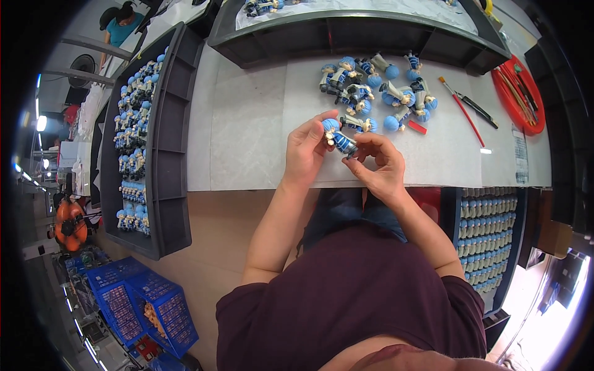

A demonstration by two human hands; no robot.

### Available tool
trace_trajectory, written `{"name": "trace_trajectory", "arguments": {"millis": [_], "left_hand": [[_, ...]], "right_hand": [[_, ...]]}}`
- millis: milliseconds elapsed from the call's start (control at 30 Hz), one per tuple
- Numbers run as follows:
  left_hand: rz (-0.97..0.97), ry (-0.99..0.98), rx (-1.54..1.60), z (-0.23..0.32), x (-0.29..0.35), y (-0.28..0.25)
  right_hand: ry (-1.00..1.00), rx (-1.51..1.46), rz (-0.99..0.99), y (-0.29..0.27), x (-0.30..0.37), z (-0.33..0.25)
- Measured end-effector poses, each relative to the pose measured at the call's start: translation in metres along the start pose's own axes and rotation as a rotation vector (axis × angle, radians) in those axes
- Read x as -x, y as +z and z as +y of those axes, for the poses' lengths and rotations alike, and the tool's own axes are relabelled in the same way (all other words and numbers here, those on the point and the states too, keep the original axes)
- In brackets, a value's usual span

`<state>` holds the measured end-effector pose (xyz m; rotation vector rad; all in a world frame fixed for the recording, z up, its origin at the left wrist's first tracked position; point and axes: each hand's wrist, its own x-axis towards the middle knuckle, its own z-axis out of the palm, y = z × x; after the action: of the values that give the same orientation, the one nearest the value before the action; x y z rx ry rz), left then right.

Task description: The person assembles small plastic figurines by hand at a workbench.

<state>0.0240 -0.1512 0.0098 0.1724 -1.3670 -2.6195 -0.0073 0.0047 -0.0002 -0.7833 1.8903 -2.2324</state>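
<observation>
Between my two hands, just above the near part of the worktable (pixel 244 123), is a small figurine (pixel 339 138) with light blue hair and a dark blue and white outfit. My left hand (pixel 307 143) grips it near the head, thumb and fingers closed. At its feet, my right hand (pixel 382 166) pinches the dark base between thumb and fingers. Just beyond my hands lies a loose pile of similar figurines (pixel 356 96), some face up and some turned over. Close to the pile rests a small red block (pixel 417 127).
A dark bin (pixel 365 37) stands along the far side, and another bin (pixel 170 185) full of figurines is at left. To the right lie a red-handled brush (pixel 468 117), a black pen-like tool (pixel 479 111) and a red tray (pixel 504 86) of tools. Figurine rows (pixel 489 238) fill a lower-right tray.
</observation>
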Motion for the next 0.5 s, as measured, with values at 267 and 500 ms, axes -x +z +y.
{"name": "trace_trajectory", "arguments": {"millis": [267, 500], "left_hand": [[0.002, 0.0, 0.006, 0.0003, 0.0002, 0.0003], [0.002, -0.004, 0.007, 0.0002, -0.0004, 0.0011]], "right_hand": [[-0.015, 0.005, -0.004, -0.0002, 0.0003, 0.0012], [-0.042, -0.027, 0.0, 0.0003, -0.0002, 0.0003]]}}
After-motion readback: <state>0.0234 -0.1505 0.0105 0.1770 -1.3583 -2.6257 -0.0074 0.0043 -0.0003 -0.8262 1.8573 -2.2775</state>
